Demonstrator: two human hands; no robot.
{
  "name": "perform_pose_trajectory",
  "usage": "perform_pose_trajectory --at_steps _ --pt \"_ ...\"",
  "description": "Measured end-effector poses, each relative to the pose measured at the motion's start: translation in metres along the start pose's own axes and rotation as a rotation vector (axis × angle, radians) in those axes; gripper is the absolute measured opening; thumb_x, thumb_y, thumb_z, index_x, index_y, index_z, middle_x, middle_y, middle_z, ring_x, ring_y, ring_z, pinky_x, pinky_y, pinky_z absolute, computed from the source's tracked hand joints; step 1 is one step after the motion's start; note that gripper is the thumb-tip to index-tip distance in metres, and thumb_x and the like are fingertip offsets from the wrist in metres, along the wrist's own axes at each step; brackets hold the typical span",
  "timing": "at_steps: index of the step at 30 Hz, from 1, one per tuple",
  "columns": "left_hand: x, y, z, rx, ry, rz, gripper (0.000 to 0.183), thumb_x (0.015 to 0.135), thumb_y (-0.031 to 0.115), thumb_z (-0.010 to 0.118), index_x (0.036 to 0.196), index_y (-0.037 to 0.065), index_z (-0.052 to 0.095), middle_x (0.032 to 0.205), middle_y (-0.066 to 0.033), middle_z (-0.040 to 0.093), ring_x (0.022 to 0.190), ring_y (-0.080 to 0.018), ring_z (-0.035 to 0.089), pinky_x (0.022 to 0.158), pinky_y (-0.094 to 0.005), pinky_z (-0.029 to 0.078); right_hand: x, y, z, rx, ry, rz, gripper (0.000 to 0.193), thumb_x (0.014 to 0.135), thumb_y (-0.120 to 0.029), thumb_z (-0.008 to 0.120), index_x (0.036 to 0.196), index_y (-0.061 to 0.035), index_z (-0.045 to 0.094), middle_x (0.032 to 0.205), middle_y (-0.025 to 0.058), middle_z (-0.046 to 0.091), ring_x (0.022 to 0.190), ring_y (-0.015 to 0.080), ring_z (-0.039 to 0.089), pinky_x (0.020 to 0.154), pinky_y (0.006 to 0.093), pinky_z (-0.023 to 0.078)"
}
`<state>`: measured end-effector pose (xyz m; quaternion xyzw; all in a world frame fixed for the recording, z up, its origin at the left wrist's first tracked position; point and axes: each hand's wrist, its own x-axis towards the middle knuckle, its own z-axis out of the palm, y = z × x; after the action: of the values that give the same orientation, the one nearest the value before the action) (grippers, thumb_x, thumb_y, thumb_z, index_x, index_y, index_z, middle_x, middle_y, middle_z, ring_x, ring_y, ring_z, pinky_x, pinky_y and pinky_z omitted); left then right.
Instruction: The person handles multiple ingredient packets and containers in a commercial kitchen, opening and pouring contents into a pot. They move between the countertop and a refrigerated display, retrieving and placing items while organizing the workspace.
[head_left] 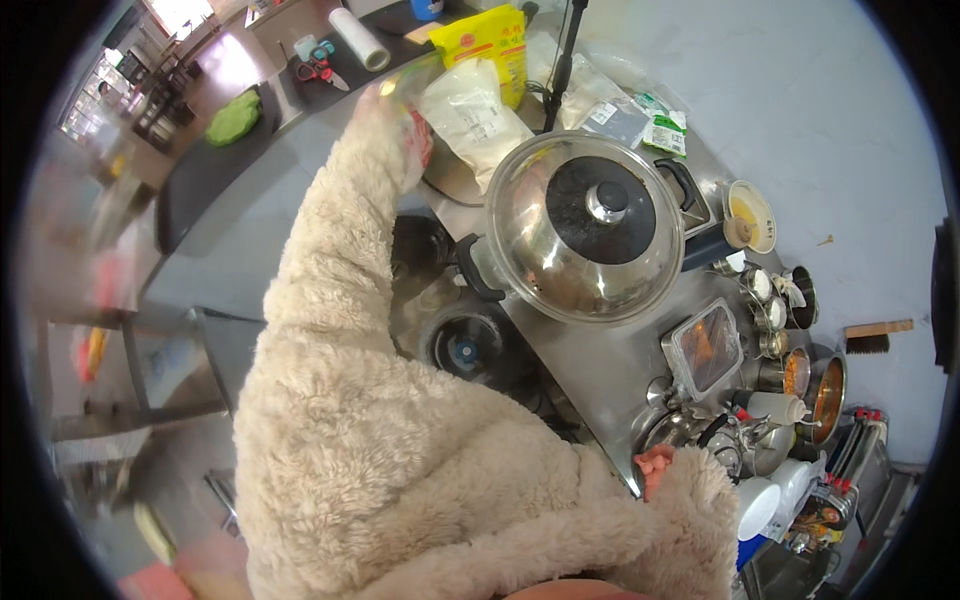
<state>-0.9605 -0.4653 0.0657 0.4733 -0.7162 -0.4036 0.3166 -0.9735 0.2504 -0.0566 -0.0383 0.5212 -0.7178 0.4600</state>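
My left arm, in a cream fluffy sleeve, reaches far up and away past the counter edge. At its end my left hand (374, 97) is partly hidden by the sleeve and blurred. It seems closed on a clear rounded thing (410, 78) beside a white plastic bag (477, 115); its exact kind is not plain. A red patterned patch shows beneath that wrist. Low on the right, my right hand (655, 470) has its fingers curled at the steel counter's edge, near shiny metal pots; whatever it holds, if anything, is hidden.
A large steel pan with a domed lid (590, 225) stands on the steel counter (590, 360). Beyond it are a yellow bag (490, 50) and a black pole (563, 65). A covered plastic tub (703, 347) and several seasoning containers line the right wall. Red-handled scissors (320, 68) lie far left.
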Motion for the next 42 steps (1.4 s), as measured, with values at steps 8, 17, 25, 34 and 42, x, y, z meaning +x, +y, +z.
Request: perform_pose_trajectory --at_steps 8,17,25,34,42 --pt "0.021 -0.019 -0.049 0.033 0.123 0.197 0.034 0.088 0.026 0.045 0.109 0.004 0.060 0.104 -0.0162 0.062 0.099 -0.0236 0.059 0.084 -0.0345 0.044 0.026 -0.009 0.021 0.033 -0.123 -0.035 0.041 0.089 -0.033 0.052 0.110 0.0013 0.049 0.109 0.0177 0.055 0.097 0.0325 0.056 0.089 0.0480 0.045" --pt "-0.030 0.033 -0.211 0.445 -0.032 0.550 0.030 0.091 0.024 0.046 0.111 0.005 0.059 0.090 -0.0047 0.062 0.082 -0.0144 0.056 0.070 -0.0277 0.044 0.038 -0.019 0.060 0.092 -0.303 -0.116 0.049 0.093 -0.037 0.043 0.122 0.0021 0.044 0.122 0.0170 0.049 0.109 0.0291 0.052 0.095 0.0427 0.040" --pt "-0.266 0.178 -0.170 -0.102 -0.485 0.855 0.028 0.093 0.014 0.049 0.114 -0.004 0.054 0.110 -0.0097 0.059 0.100 -0.0150 0.053 0.088 -0.0266 0.040 0.018 -0.045 0.082 0.029 -0.521 -0.153 0.054 0.096 -0.039 0.037 0.131 0.0009 0.040 0.133 0.0160 0.044 0.120 0.0265 0.045 0.101 0.0382 0.036" --pt "-0.486 0.268 -0.017 -0.353 -0.440 1.069 0.034 0.092 0.017 0.048 0.112 -0.010 0.055 0.106 -0.0153 0.061 0.096 -0.0198 0.057 0.086 -0.0288 0.043 -0.049 -0.055 0.076 0.445 -0.389 -0.286 0.057 0.093 -0.036 0.046 0.138 -0.0056 0.029 0.136 0.0125 0.041 0.126 0.0263 0.039 0.103 0.0444 0.032" --pt "-0.565 0.319 0.076 -0.620 -0.776 1.034 0.022 0.088 0.010 0.048 0.099 -0.003 0.062 0.086 -0.0051 0.061 0.080 -0.0144 0.054 0.072 -0.0237 0.041 -0.088 -0.088 0.001 0.718 -0.309 -0.877 0.071 0.078 -0.047 0.065 0.132 -0.0103 0.036 0.129 0.0058 0.046 0.121 0.0227 0.042 0.103 0.0441 0.033"
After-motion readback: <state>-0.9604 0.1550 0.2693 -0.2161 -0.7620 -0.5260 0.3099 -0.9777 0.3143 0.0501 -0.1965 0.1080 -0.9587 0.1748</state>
